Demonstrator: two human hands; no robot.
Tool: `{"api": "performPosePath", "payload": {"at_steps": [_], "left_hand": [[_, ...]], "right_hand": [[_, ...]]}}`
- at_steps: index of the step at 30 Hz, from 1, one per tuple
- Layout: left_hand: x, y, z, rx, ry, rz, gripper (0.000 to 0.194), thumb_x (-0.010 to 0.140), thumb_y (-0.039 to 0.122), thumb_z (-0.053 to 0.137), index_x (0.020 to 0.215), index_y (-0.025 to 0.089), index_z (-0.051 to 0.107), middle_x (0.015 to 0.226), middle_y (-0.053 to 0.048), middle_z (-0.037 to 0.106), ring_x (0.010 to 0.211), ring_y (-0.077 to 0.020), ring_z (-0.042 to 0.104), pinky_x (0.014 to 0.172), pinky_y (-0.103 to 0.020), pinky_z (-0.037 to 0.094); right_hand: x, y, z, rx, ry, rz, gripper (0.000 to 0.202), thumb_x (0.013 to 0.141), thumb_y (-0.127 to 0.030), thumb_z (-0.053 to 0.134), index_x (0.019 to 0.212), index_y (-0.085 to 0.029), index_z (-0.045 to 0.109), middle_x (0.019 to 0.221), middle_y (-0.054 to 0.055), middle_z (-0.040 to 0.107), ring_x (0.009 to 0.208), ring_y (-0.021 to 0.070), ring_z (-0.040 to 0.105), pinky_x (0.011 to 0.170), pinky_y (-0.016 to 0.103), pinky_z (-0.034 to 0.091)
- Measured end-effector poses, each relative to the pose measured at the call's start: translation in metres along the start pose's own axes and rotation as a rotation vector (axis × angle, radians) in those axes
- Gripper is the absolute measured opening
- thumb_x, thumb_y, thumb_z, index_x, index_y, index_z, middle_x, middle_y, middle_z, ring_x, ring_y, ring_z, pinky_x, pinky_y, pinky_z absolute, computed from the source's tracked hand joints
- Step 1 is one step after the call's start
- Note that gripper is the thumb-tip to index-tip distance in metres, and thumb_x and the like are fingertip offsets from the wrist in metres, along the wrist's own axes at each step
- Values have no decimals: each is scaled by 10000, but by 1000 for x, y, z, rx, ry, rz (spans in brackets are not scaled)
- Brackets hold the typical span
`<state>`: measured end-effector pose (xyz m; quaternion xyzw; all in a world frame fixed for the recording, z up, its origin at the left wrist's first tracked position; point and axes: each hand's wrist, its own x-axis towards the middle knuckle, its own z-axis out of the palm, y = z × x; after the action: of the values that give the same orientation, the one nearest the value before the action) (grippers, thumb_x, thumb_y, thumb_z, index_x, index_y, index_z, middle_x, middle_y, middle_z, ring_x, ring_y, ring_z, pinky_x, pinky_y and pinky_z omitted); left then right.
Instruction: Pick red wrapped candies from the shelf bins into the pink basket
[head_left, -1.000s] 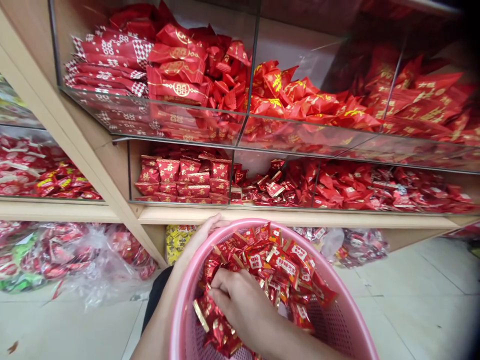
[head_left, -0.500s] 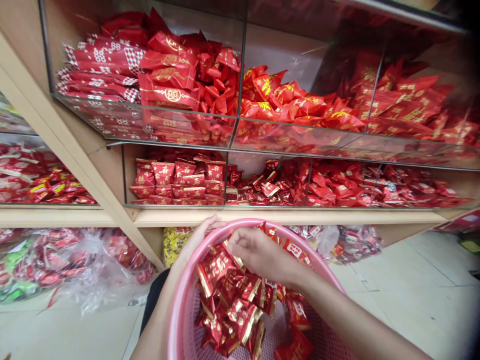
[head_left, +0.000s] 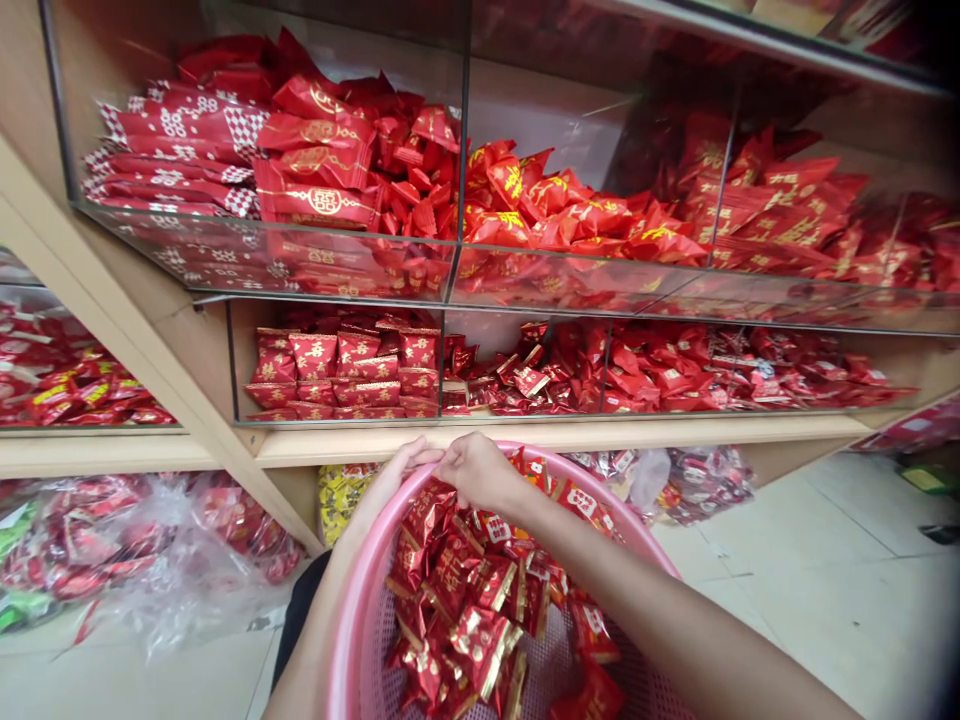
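A pink plastic basket [head_left: 352,610] with a perforated inside is tilted toward me and holds many red-and-gold wrapped candies [head_left: 480,640]. My left hand [head_left: 401,475] is closed on the basket's far-left rim, its fingertips at the shelf edge. My right hand [head_left: 480,475] reaches across the basket, fingers bent and pressed together at the far rim, close beside my left fingertips. A red candy packet lies just below those fingers; whether they pinch anything is hidden from view.
Ahead stands a wooden shelf [head_left: 562,435] with glass-fronted compartments of red wrapped sweets [head_left: 322,140]. Clear plastic bags [head_left: 172,560] of sweets sit on the lower left, and yellow packets [head_left: 341,495] lie under the shelf. Pale floor tiles [head_left: 832,590] extend at right.
My right hand has moved up and left, from over the candies to the basket's far rim beside my left hand. My view has shifted slightly right.
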<state>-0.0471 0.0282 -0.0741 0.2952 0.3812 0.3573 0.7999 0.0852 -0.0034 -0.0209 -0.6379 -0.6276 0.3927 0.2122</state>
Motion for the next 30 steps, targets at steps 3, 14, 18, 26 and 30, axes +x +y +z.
{"api": "performPosePath", "payload": {"at_steps": [3, 14, 18, 26, 30], "left_hand": [[1, 0, -1, 27, 66, 14, 303, 772, 361, 556, 845, 98, 688, 727, -85, 720, 629, -197, 664, 644, -260, 495], [5, -5, -9, -11, 29, -15, 294, 730, 393, 619, 840, 127, 679, 777, -67, 722, 625, -172, 655, 634, -241, 501], [2, -2, -6, 10, 49, -6, 297, 726, 403, 620, 834, 132, 677, 810, -73, 721, 692, -189, 664, 674, -248, 501], [-1, 1, 2, 38, 146, 4, 279, 737, 389, 600, 806, 132, 685, 771, -71, 718, 623, -176, 651, 649, -251, 496], [-3, 2, 5, 43, 169, 30, 259, 737, 373, 601, 807, 142, 694, 838, -63, 717, 633, -165, 646, 634, -239, 496]], "right_hand": [[-5, 2, 2, -97, 39, -27, 169, 800, -235, 483, 701, -152, 591, 401, -35, 508, 332, 85, 462, 411, 193, 334], [-1, -24, -52, -460, 302, -105, 252, 816, -319, 458, 676, -175, 610, 706, 69, 656, 678, 163, 589, 609, 243, 377], [34, -30, -71, -533, 353, -49, 224, 830, -278, 443, 812, -167, 636, 861, 93, 670, 842, 191, 603, 686, 252, 392], [77, -42, -49, -625, 245, 167, 336, 782, -369, 592, 1022, -134, 585, 1053, 105, 611, 933, 225, 585, 768, 373, 462], [85, -45, -43, -634, 198, 221, 272, 836, -307, 544, 1054, -144, 554, 1077, 72, 578, 937, 196, 571, 792, 399, 472]]}}
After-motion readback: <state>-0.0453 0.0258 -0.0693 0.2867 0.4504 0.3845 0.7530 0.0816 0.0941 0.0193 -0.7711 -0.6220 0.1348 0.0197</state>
